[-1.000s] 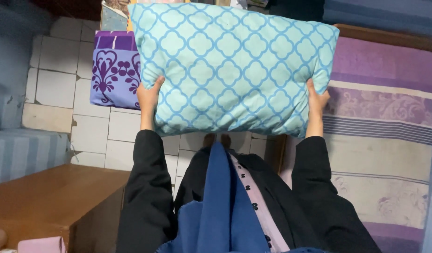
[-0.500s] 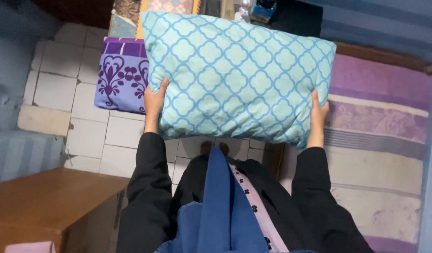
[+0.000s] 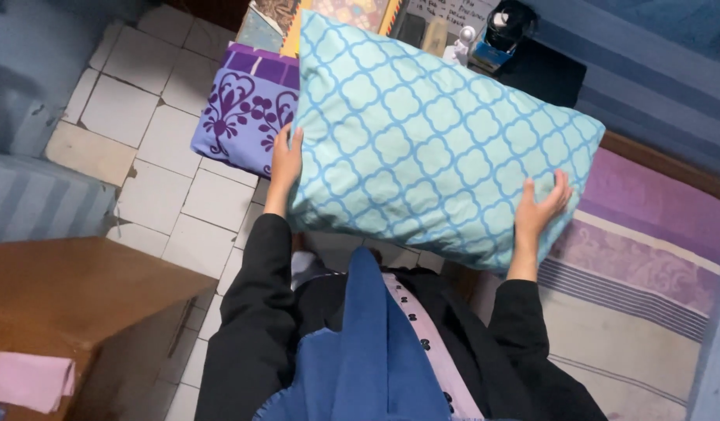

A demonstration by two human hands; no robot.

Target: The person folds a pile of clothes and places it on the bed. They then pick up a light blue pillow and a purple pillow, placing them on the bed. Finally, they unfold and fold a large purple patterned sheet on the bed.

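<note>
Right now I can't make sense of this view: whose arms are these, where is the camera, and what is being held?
The camera sits on a person's head and looks down their front, so the black sleeves are their own arms. The left hand and right hand grip opposite edges of a pale blue patterned pillow, fingers pressed on its face. Under it lie a white tiled floor, a purple patterned cushion and a striped purple bedcover. A pink cloth rests on the wooden table.

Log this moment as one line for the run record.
left hand: grips pillow edge | right hand: grips opposite edge | pillow: turquoise lattice, held up, tilted | below: striped purple bed cover, white tiled floor
</note>
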